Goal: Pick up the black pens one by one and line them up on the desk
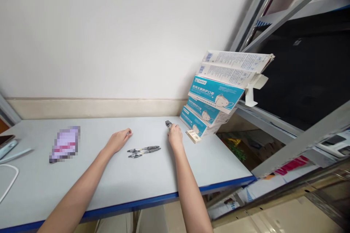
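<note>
My right hand [175,136] is closed around a bunch of black-tipped pens [168,124], whose ends stick out past the fingers at the far side. The palm hides the rest of that bunch. My left hand [119,140] rests on the table with fingers curled together, and whatever may be in them is hidden. Between the two hands, clear-barrelled black pens [144,151] lie side by side on the grey-white tabletop [131,178]. A small cream-coloured box [193,136] sits just right of my right hand.
Teal-and-white face mask boxes [210,96] are stacked at the back right, beside a metal shelf rack [298,142]. A blurred-out purple item [65,143] lies on the left. Near the left edge are a phone [6,139] and a white cable [16,178]. A wall [109,36] closes the back.
</note>
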Demonstrator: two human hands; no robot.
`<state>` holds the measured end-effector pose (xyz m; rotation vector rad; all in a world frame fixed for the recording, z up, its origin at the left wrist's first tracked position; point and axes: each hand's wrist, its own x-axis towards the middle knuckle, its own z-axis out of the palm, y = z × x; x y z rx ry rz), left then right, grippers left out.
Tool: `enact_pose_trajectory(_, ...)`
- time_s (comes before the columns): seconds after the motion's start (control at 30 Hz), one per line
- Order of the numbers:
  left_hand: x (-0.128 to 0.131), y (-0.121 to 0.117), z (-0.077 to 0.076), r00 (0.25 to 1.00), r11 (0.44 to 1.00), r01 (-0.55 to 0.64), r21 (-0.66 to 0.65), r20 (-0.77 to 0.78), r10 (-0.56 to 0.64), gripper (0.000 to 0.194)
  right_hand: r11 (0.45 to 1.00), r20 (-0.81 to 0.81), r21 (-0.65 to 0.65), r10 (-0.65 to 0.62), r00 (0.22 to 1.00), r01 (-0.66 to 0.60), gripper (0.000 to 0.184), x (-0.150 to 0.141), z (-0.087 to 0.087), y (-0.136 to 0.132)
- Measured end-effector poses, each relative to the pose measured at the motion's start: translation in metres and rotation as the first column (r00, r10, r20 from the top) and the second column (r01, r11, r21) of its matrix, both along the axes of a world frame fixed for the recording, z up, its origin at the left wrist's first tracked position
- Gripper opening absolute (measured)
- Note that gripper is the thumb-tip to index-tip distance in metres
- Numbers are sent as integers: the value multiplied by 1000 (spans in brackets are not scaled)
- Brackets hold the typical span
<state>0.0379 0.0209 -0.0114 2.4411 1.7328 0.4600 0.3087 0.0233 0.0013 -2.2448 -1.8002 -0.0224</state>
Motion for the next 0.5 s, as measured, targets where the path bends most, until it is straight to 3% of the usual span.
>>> enact_pose_trajectory(0.1, 1, -2, 0, 1000, 1000, 4, 7, -27, -3, 32, 999, 2, -52, 6, 1000, -6, 17, 1, 1, 1)
enact_pose_trajectory(0.17, 1, -4, -1, 1000, 999, 20, 45, -18, -19, 31, 999, 39, -5, 40, 998, -40, 18, -2, 0, 1)
enact_pose_trajectory(0.23, 1, -6, -1, 999, 988, 41, 151, 10, -43, 31, 984, 49, 106, 141, 989, -146, 19, -12, -2, 2)
enact_pose_trajectory(0.3, -1, -8, 0, 998, 945, 20, 325, 43, -36, 32, 933, -17, 168, 324, 946, -317, 19, -25, -4, 2)
enact_pose_trajectory(0.4, -7, -7, 3, 999, 839, 14, 544, 22, -31, 38, 795, -269, 228, 607, 748, -562, 18, -46, -7, 0)
enact_pose_trajectory(0.5, -12, -5, 2, 986, 826, 159, 541, -133, -103, 33, 706, -497, 300, 689, 527, -641, 19, -57, -7, -2)
